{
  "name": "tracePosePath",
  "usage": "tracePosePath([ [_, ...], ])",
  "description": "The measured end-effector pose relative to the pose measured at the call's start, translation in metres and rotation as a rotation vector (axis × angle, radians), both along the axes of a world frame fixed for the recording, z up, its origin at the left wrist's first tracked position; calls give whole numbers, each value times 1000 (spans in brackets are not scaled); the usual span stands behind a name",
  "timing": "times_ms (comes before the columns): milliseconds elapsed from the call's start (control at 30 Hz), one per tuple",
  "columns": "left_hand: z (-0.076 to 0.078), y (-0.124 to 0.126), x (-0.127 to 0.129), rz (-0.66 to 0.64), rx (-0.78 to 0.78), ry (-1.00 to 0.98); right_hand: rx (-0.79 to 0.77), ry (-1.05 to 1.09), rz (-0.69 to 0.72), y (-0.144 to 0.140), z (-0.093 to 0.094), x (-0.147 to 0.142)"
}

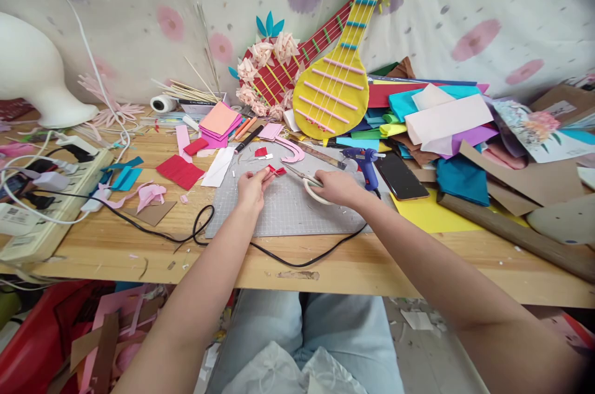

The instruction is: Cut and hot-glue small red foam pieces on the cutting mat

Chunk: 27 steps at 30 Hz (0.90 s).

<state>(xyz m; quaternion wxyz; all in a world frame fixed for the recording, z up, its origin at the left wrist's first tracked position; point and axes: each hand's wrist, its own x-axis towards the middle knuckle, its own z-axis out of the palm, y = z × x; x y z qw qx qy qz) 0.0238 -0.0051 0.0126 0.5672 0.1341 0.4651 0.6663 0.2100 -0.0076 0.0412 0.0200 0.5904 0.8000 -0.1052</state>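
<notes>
My left hand (251,190) pinches a small red piece (277,170), paper or felt, above the grey cutting mat (283,217). In my right hand (338,188) is a pair of scissors (312,189) with pale handles. Their blades point left toward the red piece; whether they touch it I cannot tell. Just behind my hands lie a curved pink strip (292,149) and another small red scrap (261,152). A blue glue gun (365,161) stands right of my right hand.
A yellow lute-shaped craft (332,96) and a red one with pale flowers (269,75) lean at the back. Right are a black phone (400,175) and piled coloured sheets (449,118). A power strip (60,208) is left; a black cord (297,265) crosses the front.
</notes>
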Motion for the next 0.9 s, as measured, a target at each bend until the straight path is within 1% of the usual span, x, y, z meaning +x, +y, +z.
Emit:
tracePosePath([
  [67,0,-1,1,8,19,53,75,-84,-40,0,-6,5],
  [133,-1,-1,2,4,34,95,123,-72,-23,-1,-9,10],
  [200,-2,-1,2,-6,39,125,130,34,10,-3,-9,17],
  [267,-3,-1,3,-31,45,151,91,191,-5,-8,-5,30],
  [300,-4,-1,3,-51,52,164,71,266,-47,-11,-2,39],
  [367,-4,-2,4,-102,68,188,74,338,-204,-16,2,60],
  [467,-4,-4,7,-196,76,227,258,345,-529,-16,1,93],
  [500,-4,-4,8,-232,78,242,318,355,-582,-12,-2,101],
  [567,-4,-5,9,-296,87,274,381,389,-588,0,-9,110],
  [600,-4,-5,9,-320,92,287,362,420,-572,7,-13,111],
  [667,-6,-6,7,-344,98,308,238,463,-561,20,-23,107],
  [700,-7,-7,6,-344,101,320,198,476,-590,25,-27,102],
  [733,-8,-7,5,-336,104,334,193,495,-628,29,-30,98],
  [767,-9,-7,4,-324,111,353,222,526,-670,31,-32,92],
  [833,-11,-6,2,-297,128,388,344,654,-717,29,-32,82],
  [867,-11,-5,2,-288,133,402,391,750,-704,26,-29,76],
  [900,-12,-5,2,-281,133,412,410,859,-657,22,-24,70],
])
